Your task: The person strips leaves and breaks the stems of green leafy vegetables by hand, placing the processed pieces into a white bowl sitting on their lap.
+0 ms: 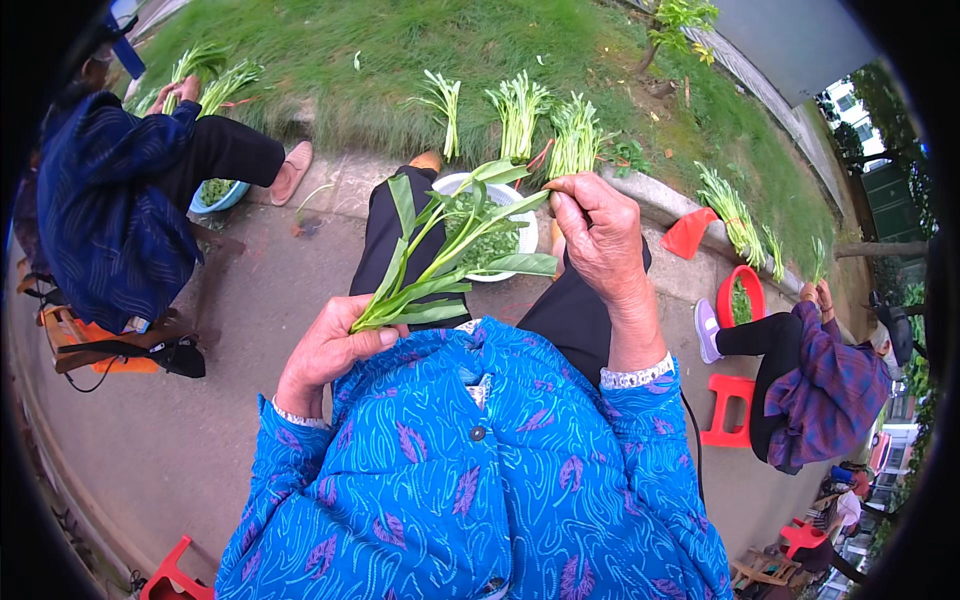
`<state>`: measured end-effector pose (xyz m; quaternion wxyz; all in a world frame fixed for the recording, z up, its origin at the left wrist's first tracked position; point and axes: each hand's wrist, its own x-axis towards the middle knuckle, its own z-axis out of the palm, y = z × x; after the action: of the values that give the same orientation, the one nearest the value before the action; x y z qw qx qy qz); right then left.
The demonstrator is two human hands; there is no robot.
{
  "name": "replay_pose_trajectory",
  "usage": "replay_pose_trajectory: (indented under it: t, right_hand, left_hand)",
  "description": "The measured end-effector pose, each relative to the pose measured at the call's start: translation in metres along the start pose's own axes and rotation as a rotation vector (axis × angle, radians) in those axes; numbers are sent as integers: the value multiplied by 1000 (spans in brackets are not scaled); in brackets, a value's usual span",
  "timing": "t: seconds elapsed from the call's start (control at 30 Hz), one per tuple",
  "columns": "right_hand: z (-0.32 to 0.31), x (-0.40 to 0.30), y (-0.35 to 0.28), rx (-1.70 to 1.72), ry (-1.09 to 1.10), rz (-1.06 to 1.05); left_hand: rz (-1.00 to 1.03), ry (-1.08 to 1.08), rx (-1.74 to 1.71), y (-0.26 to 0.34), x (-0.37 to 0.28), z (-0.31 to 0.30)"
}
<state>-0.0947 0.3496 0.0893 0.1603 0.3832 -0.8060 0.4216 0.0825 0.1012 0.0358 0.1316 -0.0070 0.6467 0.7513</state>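
Note:
My left hand (337,349) grips a small bunch of leafy green stalks (424,274), which look like water spinach, by their lower ends. The bunch slants up and to the right over my lap. Thumb and forefinger of my right hand (600,232) pinch the tip of a long leaf (529,204) on that bunch. Beyond the stalks, between my legs, stands a white plastic basin (527,229) with a slotted rim. Loose green leaves (491,244) lie in it, partly hidden by the bunch.
Bundles of stalks (517,116) lie along the grass edge, others by the curb (660,195) at right. A red bag (688,232) lies near them. A person (112,202) sits at left by a blue basin (217,196), another (825,390) at right by a red basin (726,296) and red stool (727,409).

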Motion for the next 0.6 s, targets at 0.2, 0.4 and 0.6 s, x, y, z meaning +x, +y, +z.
replay_pose_trajectory:
  t: [0.2, 0.4, 0.6]
  right_hand:
    - [19, 1, 19, -92, 147, 18]
    - [32, 0, 70, 399, 244, 506]
    - [67, -25, 128, -32, -134, 700]
  left_hand:
    - [-39, -3, -37, -3, 3, 4]
    - [-14, -14, -71, -8, -1, -3]
    - [-11, 34, -95, -1, 1, 3]
